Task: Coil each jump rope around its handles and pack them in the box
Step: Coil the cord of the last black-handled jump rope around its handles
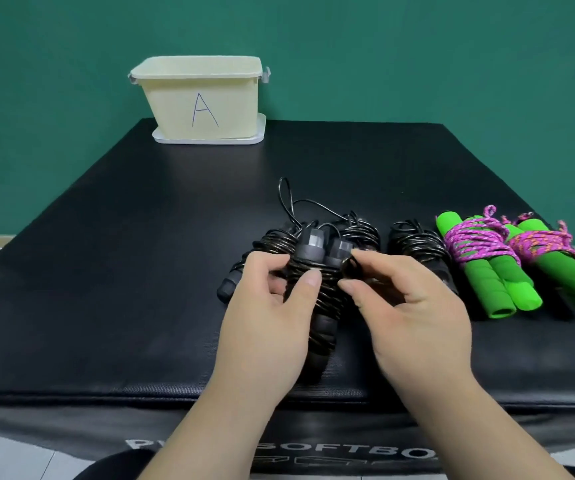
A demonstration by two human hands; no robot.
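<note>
Partly hidden: black rope [318, 289], gripped by left hand [272, 306], its loop pinched by right hand [407, 306]. Beyond right hand, green ropes [487, 275], cut off at edge. Far ahead, box [175, 98] on black mat [123, 271]; green wall [417, 46].

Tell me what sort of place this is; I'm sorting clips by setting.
Probably a staged recording spot, maybe a gym: a black padded box serves as table, holding coiled jump ropes and a cream box marked A, with a plain green wall behind.
</note>
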